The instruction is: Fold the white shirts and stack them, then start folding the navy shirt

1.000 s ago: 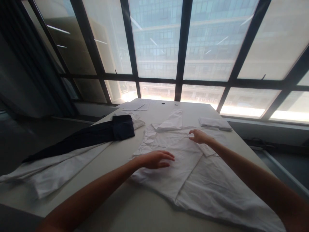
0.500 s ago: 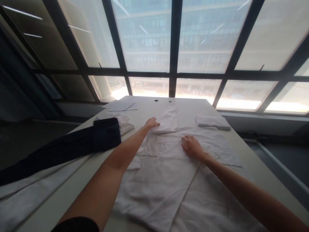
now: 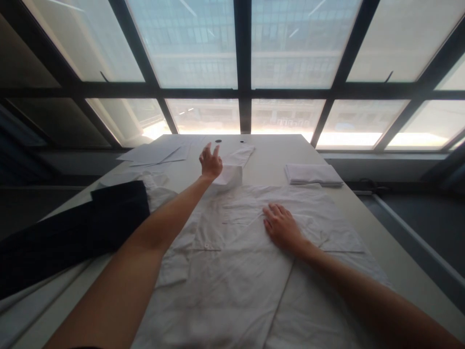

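Note:
A white long-sleeved garment (image 3: 240, 271) lies spread over the table, its fabric lightly creased. My left hand (image 3: 211, 162) is at its far side, raised with the fingers apart, beside a flap of white cloth (image 3: 229, 175). Beyond that flap, a narrow white piece like a sleeve (image 3: 240, 156) points toward the window. Small buttons show on a cuff-like end (image 3: 208, 246) lying on the garment. My right hand (image 3: 283, 227) rests flat on the upper part of the cloth, its fingers stretched out and holding nothing.
Dark folded cloth (image 3: 119, 213) lies at the left over other white fabric (image 3: 160, 182). Paper sheets (image 3: 156, 154) are at the far left of the white table (image 3: 271, 160). A folded white stack (image 3: 313, 174) sits at the far right. Large windows (image 3: 290, 43) stand behind.
My left hand has lifted and moved away toward the far edge, its fingers now apart. The white flap and sleeve-like piece have shifted. My right hand stays on the garment; the view has turned slightly.

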`<state>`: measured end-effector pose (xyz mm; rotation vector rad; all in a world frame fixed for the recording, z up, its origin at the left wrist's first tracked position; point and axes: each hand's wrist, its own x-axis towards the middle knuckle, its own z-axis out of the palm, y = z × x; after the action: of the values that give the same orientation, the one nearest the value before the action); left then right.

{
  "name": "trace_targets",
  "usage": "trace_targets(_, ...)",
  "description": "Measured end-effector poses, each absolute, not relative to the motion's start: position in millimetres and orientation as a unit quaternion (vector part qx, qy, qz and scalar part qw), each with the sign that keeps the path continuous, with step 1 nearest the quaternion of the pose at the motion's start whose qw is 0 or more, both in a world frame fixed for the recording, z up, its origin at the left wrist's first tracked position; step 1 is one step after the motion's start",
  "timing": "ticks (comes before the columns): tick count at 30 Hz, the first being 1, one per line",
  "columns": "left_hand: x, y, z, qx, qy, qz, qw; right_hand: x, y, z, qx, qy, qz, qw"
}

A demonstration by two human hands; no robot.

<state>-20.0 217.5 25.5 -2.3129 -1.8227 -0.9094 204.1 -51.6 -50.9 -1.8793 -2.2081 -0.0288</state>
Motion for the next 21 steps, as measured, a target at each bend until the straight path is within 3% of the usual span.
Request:
trace_targets(6,-30,136,-21,-0.924,-0.343,-0.164,0.041,204,-53,-50,-0.643,-0.756,-0.001,0.128)
trace_targets(12,-50,149,-45,-0.892,-0.447,-0.039,-0.051,205,-56,-53,-0.636,-0.76,-0.011,0.137)
trace_targets(15,-46,169,-35,-0.893,-0.442,-0.043,-0.067,207,-58,-55,-0.633,-0.762,-0.01,0.138)
trace_targets(21,-32,138,-25,-0.911,-0.386,-0.144,0.021,208,-59,-56,-0.631,-0.764,-0.014,0.134)
